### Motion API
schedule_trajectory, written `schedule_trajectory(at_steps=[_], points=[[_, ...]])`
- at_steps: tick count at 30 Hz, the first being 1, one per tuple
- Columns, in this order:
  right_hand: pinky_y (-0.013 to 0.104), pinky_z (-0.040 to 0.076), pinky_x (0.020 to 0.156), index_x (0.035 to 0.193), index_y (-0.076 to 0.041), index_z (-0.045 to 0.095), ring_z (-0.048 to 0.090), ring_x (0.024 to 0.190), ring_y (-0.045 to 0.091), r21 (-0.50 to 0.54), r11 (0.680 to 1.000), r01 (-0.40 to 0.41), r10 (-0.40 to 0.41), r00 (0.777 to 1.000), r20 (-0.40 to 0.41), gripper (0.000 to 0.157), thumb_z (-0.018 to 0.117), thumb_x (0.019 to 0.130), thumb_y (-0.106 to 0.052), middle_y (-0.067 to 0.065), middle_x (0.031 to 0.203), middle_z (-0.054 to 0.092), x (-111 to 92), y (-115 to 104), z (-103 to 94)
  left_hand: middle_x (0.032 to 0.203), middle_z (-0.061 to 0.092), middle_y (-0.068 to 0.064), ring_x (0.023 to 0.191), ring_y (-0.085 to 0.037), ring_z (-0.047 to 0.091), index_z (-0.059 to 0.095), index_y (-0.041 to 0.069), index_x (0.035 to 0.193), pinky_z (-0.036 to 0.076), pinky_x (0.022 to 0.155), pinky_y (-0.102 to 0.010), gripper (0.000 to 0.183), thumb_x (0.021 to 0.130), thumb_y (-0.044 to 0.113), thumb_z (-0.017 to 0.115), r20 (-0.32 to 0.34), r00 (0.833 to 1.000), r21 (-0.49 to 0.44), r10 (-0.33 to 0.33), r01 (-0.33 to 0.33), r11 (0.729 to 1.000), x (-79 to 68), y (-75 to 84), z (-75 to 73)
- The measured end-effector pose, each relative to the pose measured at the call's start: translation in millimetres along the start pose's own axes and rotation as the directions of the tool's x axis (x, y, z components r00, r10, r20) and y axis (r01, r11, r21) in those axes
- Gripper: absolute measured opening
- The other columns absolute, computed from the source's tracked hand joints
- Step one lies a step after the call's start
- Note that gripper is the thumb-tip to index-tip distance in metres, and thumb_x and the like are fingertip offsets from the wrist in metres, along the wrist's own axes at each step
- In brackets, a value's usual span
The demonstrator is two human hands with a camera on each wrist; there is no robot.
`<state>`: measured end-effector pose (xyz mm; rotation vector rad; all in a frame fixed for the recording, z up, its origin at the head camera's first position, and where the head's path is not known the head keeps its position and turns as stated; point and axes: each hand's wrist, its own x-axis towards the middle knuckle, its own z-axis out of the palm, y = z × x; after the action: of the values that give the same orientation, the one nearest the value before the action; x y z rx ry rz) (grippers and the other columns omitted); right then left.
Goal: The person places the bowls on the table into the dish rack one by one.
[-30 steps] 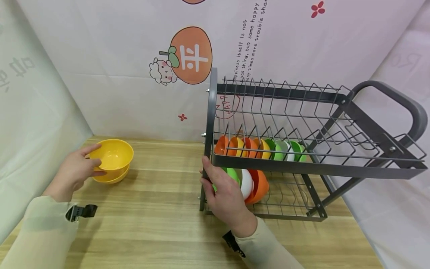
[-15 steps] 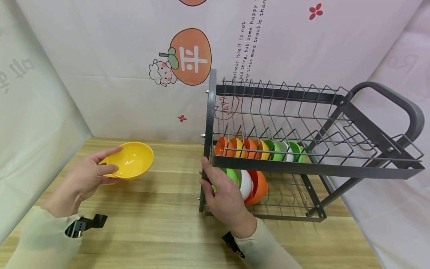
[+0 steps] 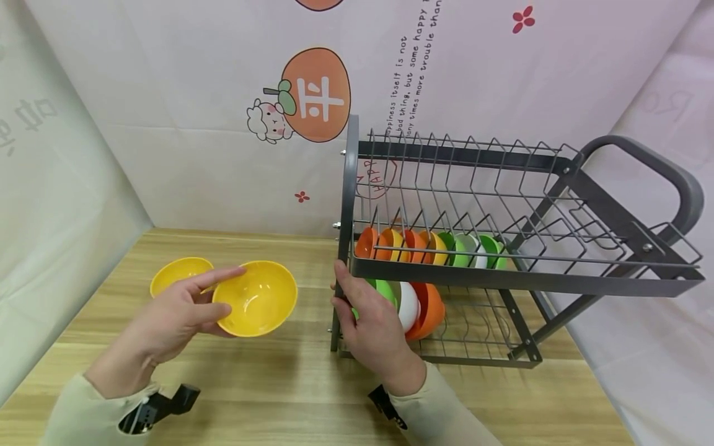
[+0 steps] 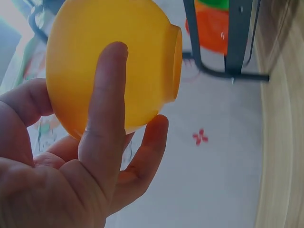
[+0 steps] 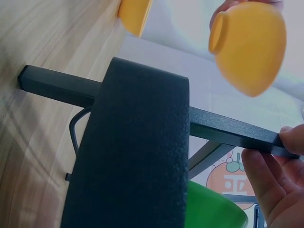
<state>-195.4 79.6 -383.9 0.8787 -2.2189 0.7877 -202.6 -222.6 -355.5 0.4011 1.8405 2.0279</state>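
Observation:
A yellow bowl (image 3: 262, 300) is in my left hand (image 3: 175, 316), which pinches it at the left side with the opening tilted up. In the left wrist view the bowl's outer wall and foot ring (image 4: 175, 64) show, with fingers around the wall. A second yellow bowl (image 3: 177, 271) stands on the table behind my left hand, partly covered by it. My right hand (image 3: 376, 325) grips the near left upright of the dark grey dish rack (image 3: 530, 282). The right wrist view shows thumb and fingers on either side of that bar (image 5: 232, 130).
Small orange, yellow, green and white bowls (image 3: 437, 248) stand in a row under the rack's upper tier. Larger green, white and orange bowls (image 3: 431, 313) sit on the lower tier at its left end. A printed cloth (image 3: 234, 173) hangs behind the wooden table (image 3: 268, 396).
My left hand has lifted one yellow bowl off the other and carried it to the right and nearer to me. The right hand keeps its grip on the rack.

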Motion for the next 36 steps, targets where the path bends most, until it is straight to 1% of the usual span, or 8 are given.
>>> schedule_trajectory(at_steps=[9,15,17,19,22,26,30,36], points=[[0.026,0.050,0.077,0.149,-0.016,0.025,0.050,0.086,0.016,0.056,0.996,-0.073,0.071,0.997,0.040,0.075,0.066,0.087,-0.007,0.004,0.104,0.058,-1,-9,-6.4,0.145,0.023,-0.023,0.102,-0.038,0.054,0.035,-0.005,0.140,0.052,0.072,-0.054,0.060,0.085,-0.006,0.059,0.064,0.997,0.007,-0.046,0.045,0.999,-3.0,-1.0,29.5],[0.033,0.049,0.080,0.124,-0.010,0.058,0.051,0.098,0.018,0.262,0.955,-0.139,0.162,0.984,-0.068,0.033,0.057,0.091,-0.008,0.004,0.114,0.055,-7,-29,-26.0,0.145,0.024,-0.020,0.102,-0.038,0.053,0.039,-0.003,0.139,0.052,0.072,-0.054,0.058,0.084,-0.007,0.059,0.077,0.996,0.012,-0.045,0.045,0.999,-6.0,-1.6,38.9],[0.032,0.051,0.073,0.111,-0.011,0.062,0.054,0.089,0.018,0.380,0.908,-0.177,0.213,0.975,-0.055,0.021,0.057,0.091,-0.005,0.003,0.104,0.059,-10,-35,-33.0,0.144,0.025,-0.022,0.100,-0.038,0.054,0.038,-0.003,0.139,0.052,0.072,-0.054,0.058,0.085,-0.007,0.058,0.098,0.995,-0.001,-0.032,0.032,0.999,-6.8,-2.4,42.6],[0.030,0.053,0.071,0.109,-0.013,0.062,0.057,0.088,0.017,0.496,0.824,-0.275,0.285,0.957,0.056,0.021,0.060,0.090,-0.005,0.001,0.104,0.059,-13,-39,-38.5,0.143,0.027,-0.023,0.099,-0.038,0.055,0.038,-0.003,0.139,0.052,0.072,-0.054,0.058,0.085,-0.007,0.058,0.112,0.993,-0.015,-0.027,0.029,0.999,-7.6,-2.8,47.2],[0.033,0.054,0.077,0.125,-0.020,0.054,0.057,0.101,0.018,0.567,0.681,-0.463,0.357,0.887,0.294,0.041,0.067,0.087,-0.013,-0.001,0.122,0.051,-18,-45,-43.6,0.142,0.029,-0.027,0.096,-0.039,0.057,0.038,-0.002,0.139,0.053,0.072,-0.053,0.057,0.086,-0.005,0.058,0.138,0.990,-0.023,-0.021,0.024,0.999,-9.7,-2.9,55.0],[0.035,0.052,0.083,0.142,-0.027,0.036,0.056,0.109,0.021,0.611,0.528,-0.589,0.323,0.805,0.497,0.068,0.071,0.085,-0.017,0.001,0.138,0.038,-23,-49,-45.9,0.145,0.025,-0.023,0.101,-0.039,0.055,0.040,-0.001,0.138,0.052,0.073,-0.052,0.055,0.086,-0.004,0.058,0.157,0.988,-0.022,-0.015,0.019,1.000,-13.0,-2.2,66.6],[0.037,0.053,0.080,0.146,-0.027,0.026,0.060,0.100,0.028,0.678,0.384,-0.627,0.257,0.778,0.574,0.076,0.070,0.085,-0.015,0.011,0.134,0.040,-26,-49,-44.5,0.148,0.021,-0.018,0.108,-0.036,0.051,0.041,0.000,0.138,0.052,0.075,-0.051,0.055,0.086,-0.003,0.059,0.163,0.987,-0.021,-0.011,0.015,1.000,-14.1,-1.1,76.1],[0.039,0.053,0.080,0.145,-0.029,0.026,0.057,0.103,0.031,0.695,0.294,-0.656,0.288,0.754,0.590,0.080,0.072,0.082,-0.011,0.014,0.134,0.037,-28,-47,-42.1,0.149,0.022,-0.015,0.114,-0.036,0.048,0.043,0.003,0.138,0.053,0.077,-0.048,0.055,0.086,-0.002,0.061,0.136,0.990,-0.025,-0.033,0.037,0.999,-13.5,0.7,82.8]])
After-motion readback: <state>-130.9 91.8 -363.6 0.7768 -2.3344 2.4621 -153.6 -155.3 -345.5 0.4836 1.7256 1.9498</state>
